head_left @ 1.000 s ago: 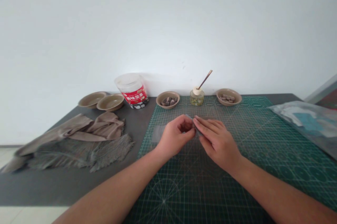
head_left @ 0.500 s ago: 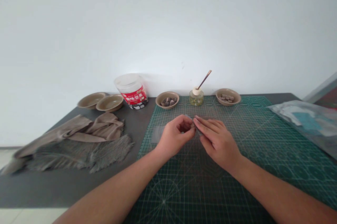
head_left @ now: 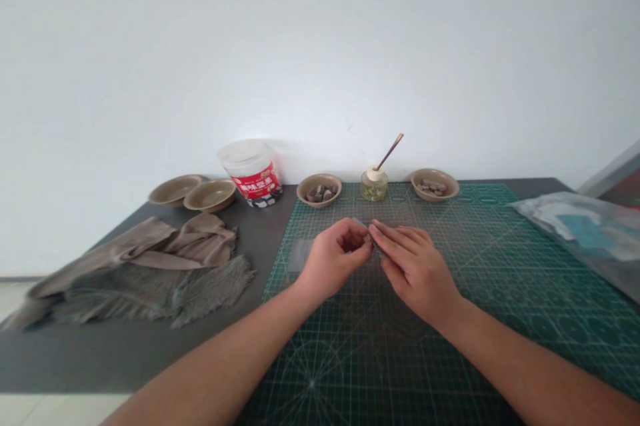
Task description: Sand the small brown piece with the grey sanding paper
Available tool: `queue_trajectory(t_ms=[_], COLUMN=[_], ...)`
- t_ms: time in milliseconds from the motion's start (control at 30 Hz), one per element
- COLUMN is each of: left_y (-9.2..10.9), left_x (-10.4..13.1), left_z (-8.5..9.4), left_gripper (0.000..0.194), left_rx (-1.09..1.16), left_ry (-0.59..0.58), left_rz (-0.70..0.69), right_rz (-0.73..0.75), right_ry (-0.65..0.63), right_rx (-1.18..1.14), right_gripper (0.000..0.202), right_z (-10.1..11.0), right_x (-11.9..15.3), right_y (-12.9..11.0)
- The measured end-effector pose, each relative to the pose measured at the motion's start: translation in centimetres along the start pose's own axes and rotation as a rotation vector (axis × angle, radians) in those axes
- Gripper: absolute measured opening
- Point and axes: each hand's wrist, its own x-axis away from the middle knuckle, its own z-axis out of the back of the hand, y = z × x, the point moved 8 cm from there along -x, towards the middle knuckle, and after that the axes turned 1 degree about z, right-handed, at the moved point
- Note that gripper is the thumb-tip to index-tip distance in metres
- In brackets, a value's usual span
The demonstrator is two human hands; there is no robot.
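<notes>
The left hand (head_left: 336, 254) and right hand (head_left: 419, 271) pinched a small, mostly hidden grey piece (head_left: 378, 251) over a green gridded mat (head_left: 480, 239) on a dark counter (head_left: 65, 359).

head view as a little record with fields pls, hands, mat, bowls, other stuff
left hand: pinching a small grey item, mostly hidden
right hand: against the same item
mat: green, gridded, beneath both hands
stocked bowls: left bowl and right bowl, holding brownish pieces
glass bottle: between them, stick in top
tub: red label
cloth: crumpled, left of mat
</notes>
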Motion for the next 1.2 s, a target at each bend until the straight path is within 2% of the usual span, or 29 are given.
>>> queue_trajectory(t_ms=[100, 267, 400, 667, 833, 1000, 1200], left_y=[0.0, 0.0, 0.1, 0.0, 0.1, -0.1, -0.4], left_x=[0.0, 0.1, 0.0, -0.1, -0.1, -0.3, -0.5], left_z=[0.0, 0.1, 0.2, 0.2, 0.2, 0.2, 0.3], left_gripper=[0.009, 0.018, 0.013, 0.018, 0.021, 0.021, 0.022], left_rx=[0.014, 0.013, -0.012, -0.002, 0.026, 0.058, 0.068], left_ry=[0.005, 0.02, 0.033, 0.029, 0.04, 0.034, 0.037], left_rz=[0.011, 0.043, 0.022, 0.038, 0.055, 0.036, 0.035], right_rz=[0.025, 0.004, 0.016, 0.031, -0.07, -0.015, -0.026], right_ry=[-0.011, -0.012, -0.03, -0.03, 0.026, 0.004, -0.015], right_rx=[0.026, 0.059, 0.054, 0.052, 0.036, -0.014, -0.019], right_gripper=[0.054, 0.052, 0.051, 0.052, 0.047, 0.052, 0.051], right_z=[0.0, 0.2, 0.0, -0.2, 0.3, 0.0, -0.4], right_x=[0.0, 0.0, 0.0, 0.1, 0.0, -0.3, -0.1], right_y=[-0.2, 0.3, 0.1, 0.5, 1.8, 0.8, 1.1])
